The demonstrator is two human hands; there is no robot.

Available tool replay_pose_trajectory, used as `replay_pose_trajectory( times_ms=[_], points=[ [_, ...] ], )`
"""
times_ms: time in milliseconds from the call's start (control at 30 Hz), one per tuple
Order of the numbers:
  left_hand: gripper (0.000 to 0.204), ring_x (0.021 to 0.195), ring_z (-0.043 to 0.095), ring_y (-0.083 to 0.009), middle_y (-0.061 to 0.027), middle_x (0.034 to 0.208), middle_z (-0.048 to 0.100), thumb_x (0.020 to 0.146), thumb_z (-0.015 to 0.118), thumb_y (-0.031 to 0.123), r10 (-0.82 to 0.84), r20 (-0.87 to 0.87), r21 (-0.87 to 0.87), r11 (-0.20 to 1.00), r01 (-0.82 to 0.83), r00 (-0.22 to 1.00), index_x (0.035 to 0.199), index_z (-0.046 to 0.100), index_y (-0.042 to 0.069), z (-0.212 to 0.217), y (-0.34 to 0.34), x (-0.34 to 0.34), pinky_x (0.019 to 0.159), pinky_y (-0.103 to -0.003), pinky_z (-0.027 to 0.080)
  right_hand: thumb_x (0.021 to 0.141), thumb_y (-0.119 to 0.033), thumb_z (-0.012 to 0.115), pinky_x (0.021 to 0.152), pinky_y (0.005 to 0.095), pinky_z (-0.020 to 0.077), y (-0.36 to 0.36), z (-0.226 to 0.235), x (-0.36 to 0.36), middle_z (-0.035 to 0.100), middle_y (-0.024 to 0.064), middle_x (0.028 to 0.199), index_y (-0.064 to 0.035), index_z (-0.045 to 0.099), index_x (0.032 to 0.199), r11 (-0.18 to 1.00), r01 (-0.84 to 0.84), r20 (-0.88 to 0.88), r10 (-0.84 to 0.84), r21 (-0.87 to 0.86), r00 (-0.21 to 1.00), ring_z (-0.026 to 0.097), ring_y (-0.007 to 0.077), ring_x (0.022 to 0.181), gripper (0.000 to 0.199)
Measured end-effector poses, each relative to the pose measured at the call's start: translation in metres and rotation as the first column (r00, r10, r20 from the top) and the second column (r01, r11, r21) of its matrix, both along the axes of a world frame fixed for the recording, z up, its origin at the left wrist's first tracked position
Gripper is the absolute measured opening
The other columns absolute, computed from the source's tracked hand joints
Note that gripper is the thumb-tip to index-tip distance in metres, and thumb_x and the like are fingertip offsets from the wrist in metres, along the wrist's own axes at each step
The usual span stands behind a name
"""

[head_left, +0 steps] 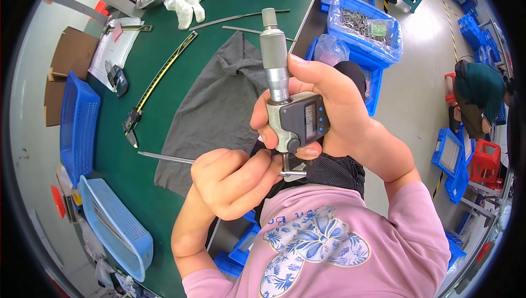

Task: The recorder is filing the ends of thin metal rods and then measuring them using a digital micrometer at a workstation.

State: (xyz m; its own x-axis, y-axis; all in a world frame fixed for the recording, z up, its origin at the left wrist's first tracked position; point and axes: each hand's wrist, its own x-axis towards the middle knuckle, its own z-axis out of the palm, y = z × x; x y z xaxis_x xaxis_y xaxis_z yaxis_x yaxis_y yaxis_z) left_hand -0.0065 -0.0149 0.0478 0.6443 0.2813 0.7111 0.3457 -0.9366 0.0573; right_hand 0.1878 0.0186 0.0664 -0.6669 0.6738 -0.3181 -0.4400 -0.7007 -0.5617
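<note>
Gripping grey cylindrical micrometer [285,101], thin steel rod [167,158]

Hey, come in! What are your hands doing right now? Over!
Right hand gripping digital micrometer, upright. Left hand pinching thin metal rod into its measuring gap. Grey cloth lies underneath on green table; nothing blocking.
</note>
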Motion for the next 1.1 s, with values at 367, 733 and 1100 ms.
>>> replay_pose_trajectory(
  times_ms=[367,733,1100],
  points=[
    [0.022,0.051,0.049,-0.0114,-0.0037,0.076,0.062,0.058,0.069,0.009,0.006,-0.003,-0.013,1.000,-0.006,1.000,0.079,0.068,0.003,0.002,-0.002,0.001,0.040,-0.024,0.036,0.090,-0.058,0.039,0.035,0.0234,0.0362,-0.001,-0.008,-0.001,0.064,0.0172,0.074,0.0068,0.063,0.093,0.994,-0.023,0.031,0.020,0.107,0.999,0.050,0.0154,0.043,0.069],
    [0.020,0.052,0.049,-0.0112,-0.0032,0.076,0.061,0.061,0.070,0.009,0.006,-0.011,-0.007,1.000,-0.006,1.000,0.080,0.069,0.003,0.004,-0.003,0.001,0.041,-0.023,0.036,0.093,-0.054,0.035,0.033,0.0240,0.0368,-0.002,-0.009,0.001,0.064,0.0202,0.078,0.0085,0.062,0.095,0.998,0.011,-0.026,-0.009,0.054,1.000,0.052,0.0173,0.045,0.068],
    [0.021,0.052,0.049,-0.0110,-0.0029,0.077,0.061,0.061,0.071,0.008,0.001,-0.024,-0.022,1.000,-0.002,1.000,0.081,0.069,0.003,0.005,-0.003,0.000,0.041,-0.023,0.035,0.086,-0.058,0.050,0.034,0.0228,0.0363,-0.003,-0.009,0.000,0.064,0.0133,0.072,0.0039,0.063,0.087,0.999,0.000,-0.055,0.002,0.039,0.998,0.050,0.0125,0.041,0.063]
  ],
)
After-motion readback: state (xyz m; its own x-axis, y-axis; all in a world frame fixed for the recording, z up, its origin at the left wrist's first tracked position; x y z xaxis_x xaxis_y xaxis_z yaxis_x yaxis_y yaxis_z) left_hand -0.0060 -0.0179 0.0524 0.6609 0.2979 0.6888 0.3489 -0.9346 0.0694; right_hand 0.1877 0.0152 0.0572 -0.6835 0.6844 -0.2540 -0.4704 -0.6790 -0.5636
